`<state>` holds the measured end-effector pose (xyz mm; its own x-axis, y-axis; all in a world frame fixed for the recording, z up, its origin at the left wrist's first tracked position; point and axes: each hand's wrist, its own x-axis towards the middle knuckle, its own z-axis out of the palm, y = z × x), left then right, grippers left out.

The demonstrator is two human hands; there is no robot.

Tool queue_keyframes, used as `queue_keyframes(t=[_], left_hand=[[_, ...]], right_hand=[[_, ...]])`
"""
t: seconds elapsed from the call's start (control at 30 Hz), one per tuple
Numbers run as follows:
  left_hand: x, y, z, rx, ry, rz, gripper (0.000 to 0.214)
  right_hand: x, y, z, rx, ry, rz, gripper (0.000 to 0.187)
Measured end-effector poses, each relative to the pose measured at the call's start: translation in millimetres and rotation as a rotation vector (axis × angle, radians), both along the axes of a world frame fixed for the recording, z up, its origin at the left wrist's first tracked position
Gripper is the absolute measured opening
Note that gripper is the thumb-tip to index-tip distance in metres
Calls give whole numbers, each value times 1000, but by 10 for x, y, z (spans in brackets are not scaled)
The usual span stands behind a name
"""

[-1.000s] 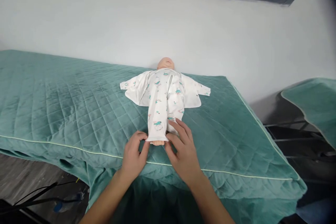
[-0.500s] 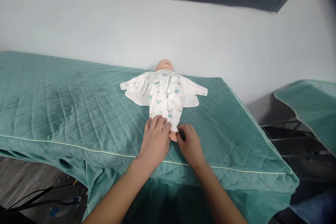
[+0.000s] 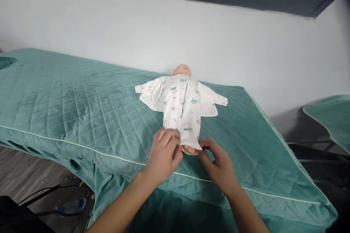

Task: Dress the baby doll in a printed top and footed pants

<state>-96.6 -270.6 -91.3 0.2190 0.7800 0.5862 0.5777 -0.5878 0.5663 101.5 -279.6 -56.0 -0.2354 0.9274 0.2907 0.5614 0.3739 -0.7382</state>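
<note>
A baby doll point(image 3: 182, 69) lies on its back, its head by the wall. It wears a white baby outfit point(image 3: 181, 103) with teal and pink prints, the sleeves spread out sideways and the side flaps lying flat. At the lower leg end, my left hand point(image 3: 165, 153) has its fingers curled over the cloth, closed on the leg on the left. My right hand point(image 3: 217, 162) pinches the hem corner of the other leg between thumb and forefinger and holds it outward. Bare toes point(image 3: 190, 149) show under that raised hem. The doll's other foot is hidden by my left hand.
The doll lies on a quilted green bed cover point(image 3: 109, 98), close to its piped front edge. A pale wall point(image 3: 164, 32) rises behind. Another green-covered surface point(image 3: 332, 116) stands at right. Cables and a plastic bottle point(image 3: 72, 205) are on the floor at lower left.
My right hand has drawn the hem outward and down, so the leg opening looks wider and flatter. My left hand stays at the other leg. The view has shifted slightly left.
</note>
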Motion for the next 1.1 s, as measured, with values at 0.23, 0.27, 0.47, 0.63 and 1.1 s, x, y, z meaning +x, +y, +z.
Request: queue_keyframes(t=[0.23, 0.27, 0.47, 0.63, 1.1], left_hand=[[-475, 365, -249, 8, 24, 157, 25], [-528, 509, -277, -1, 114, 192, 31], [-563, 1332, -306, -34, 485, 144, 36], [-458, 1632, -276, -16, 644, 36, 37], [-459, 1634, -185, -106, 549, 43, 28]], right_hand=[[430, 365, -283, -87, -107, -29, 14], [472, 510, -333, 11, -160, -134, 16], [387, 1323, -472, 228, -557, -181, 34], [194, 1515, -396, 200, -715, -183, 25], [293, 1101, -418, 315, -309, -71, 20]])
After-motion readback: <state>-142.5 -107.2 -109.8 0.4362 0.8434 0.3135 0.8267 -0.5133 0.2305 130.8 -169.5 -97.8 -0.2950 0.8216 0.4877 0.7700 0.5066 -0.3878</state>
